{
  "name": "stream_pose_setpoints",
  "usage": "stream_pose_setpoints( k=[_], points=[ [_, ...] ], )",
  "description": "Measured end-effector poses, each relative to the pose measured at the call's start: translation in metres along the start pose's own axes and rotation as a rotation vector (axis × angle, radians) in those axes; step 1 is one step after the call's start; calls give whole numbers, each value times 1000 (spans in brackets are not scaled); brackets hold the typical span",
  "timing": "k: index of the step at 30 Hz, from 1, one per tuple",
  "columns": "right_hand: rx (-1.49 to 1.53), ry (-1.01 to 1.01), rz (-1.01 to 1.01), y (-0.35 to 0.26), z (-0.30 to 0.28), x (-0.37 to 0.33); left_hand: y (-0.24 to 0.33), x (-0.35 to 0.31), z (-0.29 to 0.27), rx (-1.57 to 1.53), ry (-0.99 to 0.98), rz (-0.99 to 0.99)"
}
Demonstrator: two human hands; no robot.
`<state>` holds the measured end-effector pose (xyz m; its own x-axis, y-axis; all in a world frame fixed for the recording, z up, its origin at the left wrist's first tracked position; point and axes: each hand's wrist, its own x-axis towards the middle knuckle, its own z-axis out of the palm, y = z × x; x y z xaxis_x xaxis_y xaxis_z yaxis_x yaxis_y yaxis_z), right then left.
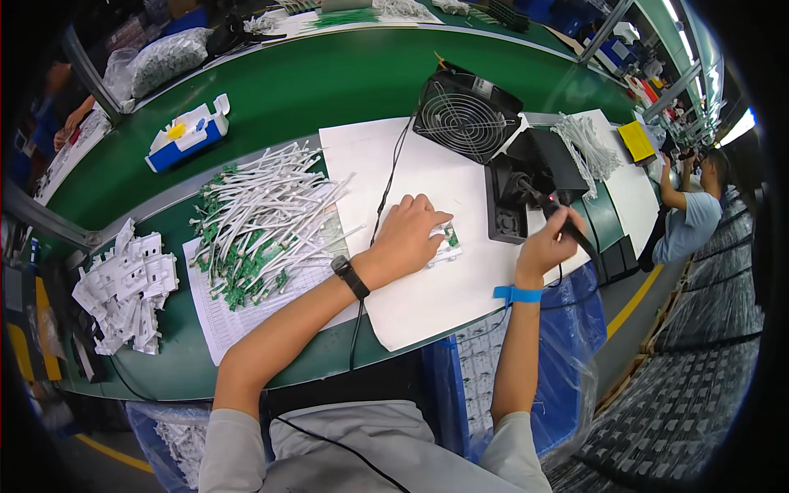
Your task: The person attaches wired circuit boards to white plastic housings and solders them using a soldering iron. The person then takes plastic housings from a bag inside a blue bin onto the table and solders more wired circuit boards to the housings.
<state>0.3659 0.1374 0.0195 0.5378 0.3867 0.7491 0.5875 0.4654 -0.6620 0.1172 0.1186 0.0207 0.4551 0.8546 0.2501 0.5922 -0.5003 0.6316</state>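
My left hand (pixel 409 234) lies on the white sheet with its thumb and forefinger curled against a white plastic part (pixel 448 255), which carries a small green circuit board (pixel 451 237). The palm hides some of this part. My right hand (pixel 549 242) is closed around a black soldering iron (pixel 552 202) with a small red light. The iron points into the black iron stand (pixel 508 215), and its tip is hidden there. A thick black cord runs from it past my wrist, which wears a blue strap (pixel 518 293).
White cables with green boards (pixel 255 222) are heaped at left, beside a pile of white plastic parts (pixel 131 283). A black fan (pixel 467 119) stands beyond my hands, near a bundle of white cables (pixel 588 148). A blue-and-white box (pixel 189 140) sits far left. Another person (pixel 694 205) works at right.
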Motion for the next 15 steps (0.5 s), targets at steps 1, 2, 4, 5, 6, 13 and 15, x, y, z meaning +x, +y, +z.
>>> stream_pose_setpoints(
  k=[1, 2, 4, 5, 6, 13, 15],
  points=[
    [-20, 42, -47, -2, -3, -1, -1, 2, -3, 0, 2, -3],
    [23, 117, -116, -4, -5, -2, -2, 3, -6, 22, -35, -11],
    [78, 165, -155, -13, -16, -7, -2, 3, -11, 41, -69, -24],
    [54, 160, -142, -21, -22, -10, -2, 1, -14, 13, -70, -37],
    [58, 152, -139, -28, -24, -12, -2, -1, -16, -15, -71, -50],
    [202, -88, 139, -41, -14, -35, 21, -32, -11, 35, 98, 211],
    [281, -21, 167, -35, -19, -35, 15, -33, -9, 97, 83, 234]
  ],
)
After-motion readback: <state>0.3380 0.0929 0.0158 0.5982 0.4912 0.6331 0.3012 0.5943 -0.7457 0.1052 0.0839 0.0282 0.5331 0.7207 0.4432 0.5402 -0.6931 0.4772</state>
